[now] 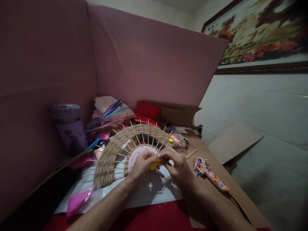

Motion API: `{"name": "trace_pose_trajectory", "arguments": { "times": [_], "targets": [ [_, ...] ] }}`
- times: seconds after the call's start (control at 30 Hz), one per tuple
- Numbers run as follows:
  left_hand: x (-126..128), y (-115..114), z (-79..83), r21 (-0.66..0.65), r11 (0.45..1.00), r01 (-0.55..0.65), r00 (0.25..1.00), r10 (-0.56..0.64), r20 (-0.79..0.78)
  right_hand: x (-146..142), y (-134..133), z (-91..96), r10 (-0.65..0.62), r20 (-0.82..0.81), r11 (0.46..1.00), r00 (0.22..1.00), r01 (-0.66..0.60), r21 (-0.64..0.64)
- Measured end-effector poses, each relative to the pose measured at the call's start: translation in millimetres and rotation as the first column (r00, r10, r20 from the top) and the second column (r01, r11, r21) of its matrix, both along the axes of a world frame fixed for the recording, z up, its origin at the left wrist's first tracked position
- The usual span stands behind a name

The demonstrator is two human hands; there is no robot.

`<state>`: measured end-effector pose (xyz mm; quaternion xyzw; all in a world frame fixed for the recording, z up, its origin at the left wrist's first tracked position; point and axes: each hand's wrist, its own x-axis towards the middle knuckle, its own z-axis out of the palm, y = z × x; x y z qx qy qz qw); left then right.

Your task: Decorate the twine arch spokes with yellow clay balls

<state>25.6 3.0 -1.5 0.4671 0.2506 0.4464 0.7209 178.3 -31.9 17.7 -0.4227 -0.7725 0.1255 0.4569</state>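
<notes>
My left hand [144, 160] is closed around a soft yellow lump [153, 166] that looks like modelling clay. Close against it, my right hand [176, 162] pinches at a small yellow bit with its fingertips. Both hands are over the lower front of a half-round woven twine fan [103, 166] with thin wooden sticks radiating outward. A pale centre piece with pink dots [134, 156] is partly hidden by my left hand. One yellow piece [170, 140] sits on the fan's right end. Small white bits [151, 186] lie on the white sheet [144, 200] below my hands.
A purple bottle [73, 133] stands at left, near colourful pipe cleaners [110, 110]. A pink packet [78, 202] lies at front left. On cardboard [199, 205] at right rests a flower-patterned glue gun [213, 175] with a black cord. Pink panels [149, 61] rise behind.
</notes>
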Motion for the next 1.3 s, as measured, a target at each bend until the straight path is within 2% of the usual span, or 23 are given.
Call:
{"name": "trace_pose_trajectory", "arguments": {
  "times": [0.07, 0.3, 0.53, 0.73, 0.93, 1.17, 1.3],
  "targets": [
    [-0.6, 1.1, -0.6, -0.006, 1.000, 0.002, 0.999, -0.002, -0.035, 0.4, 0.0, 0.4, -0.036, 0.028, 0.999, 0.999, 0.036, -0.016],
    [-1.3, 5.9, -3.3, 0.010, 0.998, -0.066, 0.993, 0.067, -0.095, 2.3, 0.1, -2.2, 0.001, 0.072, 0.998, 0.997, 0.003, -0.057],
    [-0.5, 5.8, -4.0, 0.050, 0.998, -0.029, 0.996, 0.033, -0.083, 2.0, 0.6, -2.5, 0.003, 0.086, 0.999, 0.996, 0.000, -0.034],
    [-0.1, 4.9, -2.3, 0.061, 0.995, -0.076, 0.991, 0.083, -0.107, 2.3, 1.4, -3.2, 0.009, 0.113, 1.000, 0.994, -0.009, -0.001],
    [0.0, 6.9, -7.0, 0.110, 0.994, -0.027, 0.991, 0.041, -0.127, 2.9, 0.3, -4.1, 0.028, 0.126, 0.999, 0.992, -0.025, -0.026],
    [0.6, 5.3, -4.2, 0.143, 0.981, -0.131, 0.977, 0.153, -0.152, 1.5, 0.7, -4.6, 0.073, 0.115, 0.997, 0.991, -0.071, -0.027],
    [1.3, 4.1, -4.4, 0.115, 0.984, -0.138, 0.977, 0.155, -0.146, -0.5, 0.1, -3.4, 0.085, 0.048, 0.996, 0.995, -0.083, -0.044]
  ]
}}
